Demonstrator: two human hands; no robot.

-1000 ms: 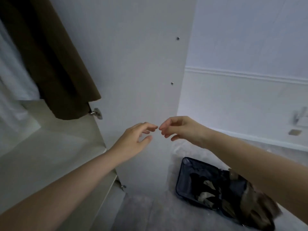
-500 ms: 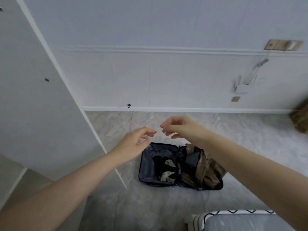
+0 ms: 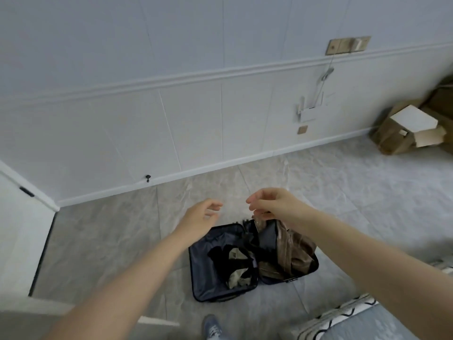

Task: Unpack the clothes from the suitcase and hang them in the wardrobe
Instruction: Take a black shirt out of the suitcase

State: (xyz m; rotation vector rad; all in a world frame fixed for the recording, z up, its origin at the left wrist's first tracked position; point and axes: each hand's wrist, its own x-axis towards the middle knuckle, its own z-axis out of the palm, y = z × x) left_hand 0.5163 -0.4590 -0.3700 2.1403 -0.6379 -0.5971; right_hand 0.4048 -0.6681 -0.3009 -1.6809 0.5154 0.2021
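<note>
A dark blue suitcase [image 3: 199,271] lies open on the grey tiled floor. Its left half holds black and pale clothes [image 3: 235,263]; its right half holds brown clothes [image 3: 291,253]. My left hand [image 3: 199,220] hovers above the suitcase's left half, fingers loosely curled and apart, holding nothing. My right hand [image 3: 274,204] hangs above the hinge area, fingers bent, with nothing in it. Both arms stretch forward, well above the case. Only the white wardrobe door [image 3: 19,241] shows at the left edge.
A white panelled wall runs behind the suitcase. Cardboard boxes [image 3: 407,128] are piled at the right wall. A patterned bed corner [image 3: 350,317] sits bottom right. My blue shoe [image 3: 213,327] stands on the floor just before the case.
The view has swung from the wardrobe's inside to the right and down onto the suitcase. Both hands stayed out front, empty, and have drifted slightly apart.
</note>
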